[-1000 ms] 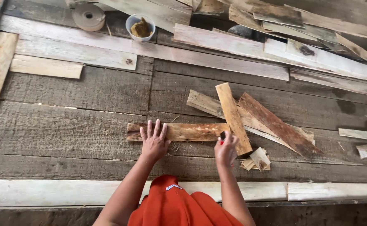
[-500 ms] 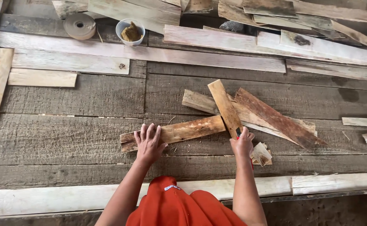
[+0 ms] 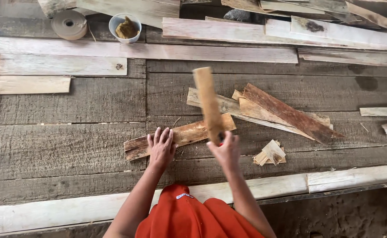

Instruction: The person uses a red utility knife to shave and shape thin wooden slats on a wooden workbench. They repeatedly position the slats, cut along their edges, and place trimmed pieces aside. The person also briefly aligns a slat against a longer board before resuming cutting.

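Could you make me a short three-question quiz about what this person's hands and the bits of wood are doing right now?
1. True or false: the left hand lies flat on the wood strip that rests on the plank floor.
2. What does the right hand hold? A) the tape roll B) a narrow wooden slat C) the white cup
3. Fill in: the slat is gripped at its ____ end, the one nearer the person.

Key
1. True.
2. B; it is lifted and points away from the person.
3. Lower.
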